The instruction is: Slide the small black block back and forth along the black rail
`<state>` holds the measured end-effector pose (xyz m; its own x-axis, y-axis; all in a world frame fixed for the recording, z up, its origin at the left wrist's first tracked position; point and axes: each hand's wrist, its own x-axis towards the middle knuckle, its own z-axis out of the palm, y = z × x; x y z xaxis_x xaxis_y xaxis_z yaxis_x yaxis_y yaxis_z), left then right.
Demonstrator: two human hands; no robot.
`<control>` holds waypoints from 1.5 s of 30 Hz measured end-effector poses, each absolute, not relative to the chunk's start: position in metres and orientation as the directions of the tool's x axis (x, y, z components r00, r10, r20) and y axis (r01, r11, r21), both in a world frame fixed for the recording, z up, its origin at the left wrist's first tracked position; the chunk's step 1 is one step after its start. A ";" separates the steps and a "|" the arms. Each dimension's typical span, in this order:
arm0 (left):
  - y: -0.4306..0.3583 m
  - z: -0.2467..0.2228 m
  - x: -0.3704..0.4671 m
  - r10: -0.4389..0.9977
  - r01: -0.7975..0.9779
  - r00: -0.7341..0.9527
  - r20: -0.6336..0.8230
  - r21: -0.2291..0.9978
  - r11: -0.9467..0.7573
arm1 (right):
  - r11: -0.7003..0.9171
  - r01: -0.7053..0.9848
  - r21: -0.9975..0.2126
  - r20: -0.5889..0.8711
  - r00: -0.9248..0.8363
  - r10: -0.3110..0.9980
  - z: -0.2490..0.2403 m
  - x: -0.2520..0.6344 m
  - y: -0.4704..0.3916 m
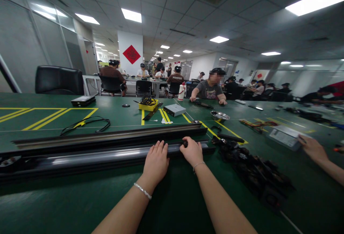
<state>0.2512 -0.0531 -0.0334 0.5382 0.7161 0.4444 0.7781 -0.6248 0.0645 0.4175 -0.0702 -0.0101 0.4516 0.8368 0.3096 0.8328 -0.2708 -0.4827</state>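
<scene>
Rail lies on the green table under both hands, stretching far toward 9 o'clock, its near end at 3. The left hand rests flat on it, fingers straight and side by side. The right hand has a narrow pinch on a small dark part at the rail. Just beyond, at 12 o'clock, lies a second rail; black parts sit at 4, and at 3 a co-worker's hand touches a grey box.
</scene>
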 end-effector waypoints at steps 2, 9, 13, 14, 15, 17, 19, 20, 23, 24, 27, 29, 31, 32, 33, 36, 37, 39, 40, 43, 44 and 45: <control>-0.053 -0.034 0.251 0.716 0.778 0.537 0.447 0.066 -0.625 | -0.275 0.832 -0.483 0.304 0.453 0.838 -0.009 0.418 -0.070; -0.052 -0.034 0.251 0.712 0.774 0.540 0.449 0.068 -0.630 | -0.279 0.839 -0.467 0.300 0.447 0.843 -0.008 0.418 -0.070; -0.052 -0.034 0.251 0.716 0.778 0.531 0.452 0.074 -0.624 | -0.280 0.843 -0.460 0.314 0.449 0.837 -0.010 0.418 -0.069; -0.052 -0.034 0.251 0.717 0.779 0.530 0.453 0.075 -0.623 | -0.282 0.842 -0.459 0.316 0.451 0.835 -0.010 0.418 -0.069; -0.052 -0.034 0.251 0.717 0.779 0.530 0.453 0.074 -0.623 | -0.284 0.842 -0.459 0.317 0.454 0.833 -0.011 0.419 -0.069; -0.053 -0.034 0.251 0.714 0.777 0.532 0.455 0.073 -0.625 | -0.288 0.841 -0.459 0.315 0.456 0.832 -0.011 0.419 -0.069; -0.053 -0.034 0.251 0.714 0.777 0.534 0.452 0.072 -0.626 | -0.290 0.842 -0.455 0.311 0.455 0.834 -0.011 0.420 -0.068; -0.053 -0.034 0.251 0.715 0.776 0.534 0.451 0.073 -0.626 | -0.291 0.843 -0.453 0.311 0.454 0.835 -0.011 0.420 -0.069; -0.052 -0.033 0.251 0.715 0.775 0.535 0.450 0.077 -0.628 | -0.288 0.845 -0.451 0.311 0.451 0.836 -0.011 0.420 -0.069; -0.052 -0.033 0.251 0.714 0.774 0.536 0.451 0.076 -0.629 | -0.285 0.845 -0.453 0.313 0.450 0.836 -0.010 0.420 -0.070; -0.052 -0.034 0.251 0.711 0.773 0.537 0.454 0.073 -0.630 | -0.267 0.844 -0.466 0.327 0.445 0.834 -0.010 0.419 -0.071; -0.053 -0.034 0.251 0.712 0.775 0.536 0.454 0.070 -0.628 | -0.258 0.842 -0.473 0.338 0.444 0.830 -0.010 0.419 -0.071; -0.053 -0.033 0.251 0.713 0.776 0.536 0.452 0.069 -0.627 | -0.256 0.841 -0.477 0.339 0.444 0.829 -0.009 0.418 -0.071; -0.053 -0.033 0.251 0.714 0.776 0.537 0.450 0.069 -0.627 | -0.257 0.840 -0.477 0.337 0.445 0.830 -0.009 0.418 -0.071; -0.053 -0.033 0.251 0.714 0.775 0.538 0.448 0.070 -0.628 | -0.260 0.839 -0.478 0.333 0.447 0.830 -0.008 0.418 -0.072; -0.054 -0.032 0.251 0.715 0.774 0.539 0.446 0.072 -0.629 | -0.269 0.837 -0.477 0.319 0.450 0.834 -0.007 0.417 -0.072; -0.054 -0.032 0.251 0.715 0.774 0.539 0.445 0.072 -0.629 | -0.270 0.837 -0.476 0.317 0.450 0.835 -0.007 0.417 -0.072; -0.053 -0.031 0.251 0.715 0.775 0.540 0.444 0.070 -0.629 | -0.269 0.839 -0.473 0.317 0.447 0.837 -0.006 0.416 -0.072; -0.053 -0.031 0.251 0.716 0.776 0.539 0.443 0.070 -0.627 | -0.268 0.841 -0.471 0.318 0.445 0.837 -0.006 0.416 -0.072; -0.054 -0.032 0.251 0.719 0.777 0.535 0.444 0.076 -0.625 | -0.268 0.843 -0.467 0.322 0.445 0.836 -0.007 0.416 -0.071; -0.054 -0.032 0.251 0.718 0.776 0.534 0.446 0.077 -0.626 | -0.269 0.843 -0.465 0.323 0.445 0.835 -0.007 0.417 -0.071; -0.054 -0.032 0.251 0.716 0.775 0.535 0.449 0.077 -0.627 | -0.271 0.843 -0.464 0.324 0.446 0.835 -0.007 0.417 -0.071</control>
<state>0.2510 -0.0536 -0.0319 0.5349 0.7159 0.4487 0.7748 -0.6274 0.0774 0.4170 -0.0708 -0.0075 0.4459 0.8345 0.3236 0.8434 -0.2706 -0.4642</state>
